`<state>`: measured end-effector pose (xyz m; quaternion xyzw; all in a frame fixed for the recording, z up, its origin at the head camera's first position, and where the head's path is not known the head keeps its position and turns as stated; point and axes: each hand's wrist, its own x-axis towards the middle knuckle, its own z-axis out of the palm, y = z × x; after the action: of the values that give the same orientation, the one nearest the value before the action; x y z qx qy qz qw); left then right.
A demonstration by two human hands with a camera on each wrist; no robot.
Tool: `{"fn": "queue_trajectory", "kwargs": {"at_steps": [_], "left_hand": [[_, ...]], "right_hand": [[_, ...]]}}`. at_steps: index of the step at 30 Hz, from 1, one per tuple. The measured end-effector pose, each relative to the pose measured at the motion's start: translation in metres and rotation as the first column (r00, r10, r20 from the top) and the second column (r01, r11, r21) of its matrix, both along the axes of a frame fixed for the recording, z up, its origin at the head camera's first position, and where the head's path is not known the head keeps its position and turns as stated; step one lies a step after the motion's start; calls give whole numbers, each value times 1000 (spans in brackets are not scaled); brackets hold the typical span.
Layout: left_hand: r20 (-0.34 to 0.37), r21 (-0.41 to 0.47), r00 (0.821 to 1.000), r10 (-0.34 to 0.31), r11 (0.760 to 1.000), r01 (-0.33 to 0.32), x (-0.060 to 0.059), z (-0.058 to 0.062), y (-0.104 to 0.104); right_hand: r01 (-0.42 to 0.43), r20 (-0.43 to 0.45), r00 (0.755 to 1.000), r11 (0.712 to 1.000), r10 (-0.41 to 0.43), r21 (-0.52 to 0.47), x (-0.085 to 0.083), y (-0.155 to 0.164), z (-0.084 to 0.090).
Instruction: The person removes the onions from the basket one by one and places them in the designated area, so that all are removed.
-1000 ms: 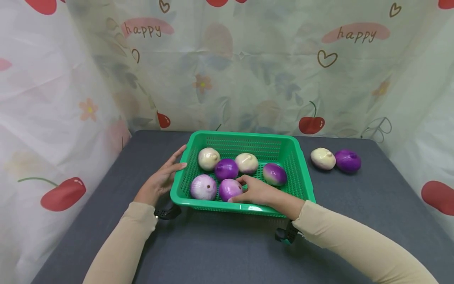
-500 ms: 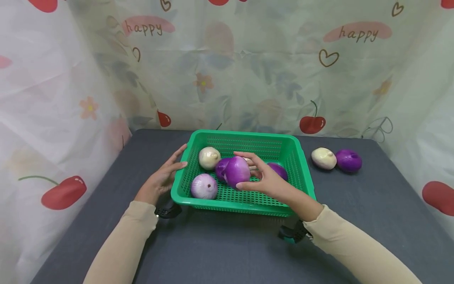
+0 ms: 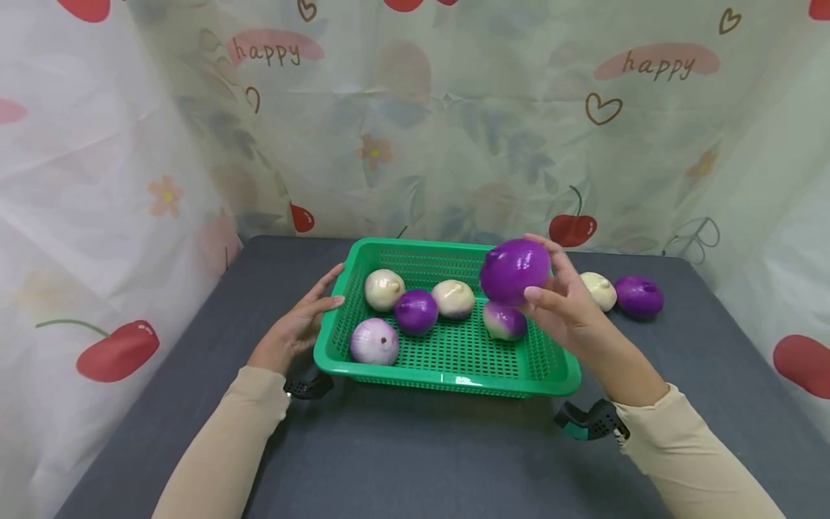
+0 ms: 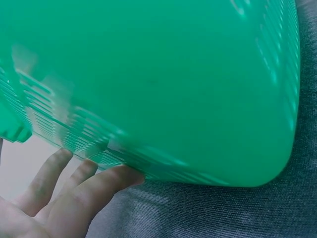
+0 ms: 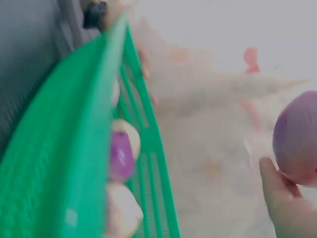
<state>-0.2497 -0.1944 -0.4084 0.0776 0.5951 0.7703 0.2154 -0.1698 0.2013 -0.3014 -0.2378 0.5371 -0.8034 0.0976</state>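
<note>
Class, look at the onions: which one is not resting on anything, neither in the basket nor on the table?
The solid purple onion gripped by the right hand, raised over the green basket's right side. Five others lie inside the basket; two sit on the table.

"happy" twice on backdrop curtain (image 3: 415, 130)

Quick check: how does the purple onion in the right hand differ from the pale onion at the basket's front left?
The held onion is deep, glossy purple; the front-left onion is pale lilac-white. The held onion is gripped by the right hand above the green basket; the front-left onion rests on its floor, untouched. Both are round and similar in size.
</note>
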Motion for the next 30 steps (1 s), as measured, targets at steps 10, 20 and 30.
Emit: {"fn": "queue_trajectory", "kwargs": {"at_steps": [10,20,30], "left_hand": [[-4,15,1000,-7,1000,7,1,-1,-1],[-6,24,1000,-2,1000,2,0,-1,-1],[-10,18,1000,-9,1000,9,0,-1,0]], "right_hand": [[198,-51,978,977,-202,-75,-7,57,9],[307,-2,949,930,-314,-202,-24,117,4],[423,76,906,874,-417,-240,-41,166,-20]]}}
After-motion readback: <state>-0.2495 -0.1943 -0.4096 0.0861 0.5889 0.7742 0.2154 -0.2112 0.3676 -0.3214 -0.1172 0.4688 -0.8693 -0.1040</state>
